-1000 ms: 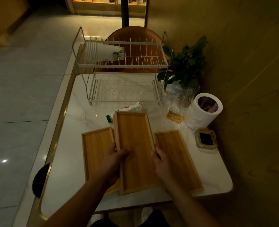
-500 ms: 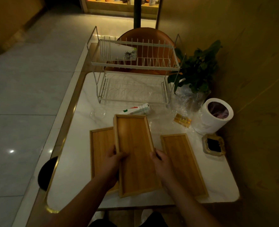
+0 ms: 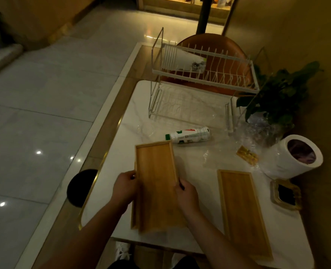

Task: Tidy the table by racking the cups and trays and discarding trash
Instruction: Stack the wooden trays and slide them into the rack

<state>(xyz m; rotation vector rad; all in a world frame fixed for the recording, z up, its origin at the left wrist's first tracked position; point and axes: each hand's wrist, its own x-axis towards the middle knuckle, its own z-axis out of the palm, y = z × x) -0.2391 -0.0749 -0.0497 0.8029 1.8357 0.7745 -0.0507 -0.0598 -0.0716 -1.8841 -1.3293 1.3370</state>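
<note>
Between the two hands, a top tray (image 3: pixel 156 181) is lying on a lower tray (image 3: pixel 134 218), which is showing only as a strip along its left side. The left hand (image 3: pixel 124 188) is gripping the top tray's left long edge with curled fingers. The right hand (image 3: pixel 186 193) is gripping the right long edge in the same way. Both trays are resting on the table (image 3: pixel 195 162).

Tray count: three. A third tray (image 3: pixel 242 214) is lying flat to the right of the right hand, apart from the stacked pair.

Beyond the fingertips, one bottle (image 3: pixel 189 135) is lying on its side, just past the far end of the top tray. Farther beyond, one two-tier rack (image 3: pixel 205 78) is standing. One stack of cups (image 3: pixel 180 61) is lying on its side in the upper tier; the number of cups in it cannot be told. The lower tier is holding nothing.

Far right of the right hand, one white bin (image 3: pixel 283 164) is standing, with one ashtray (image 3: pixel 285 194) just nearer. Crumpled plastic wrap (image 3: pixel 257 131) and one small packet (image 3: pixel 247 156) are lying left of the bin.
</note>
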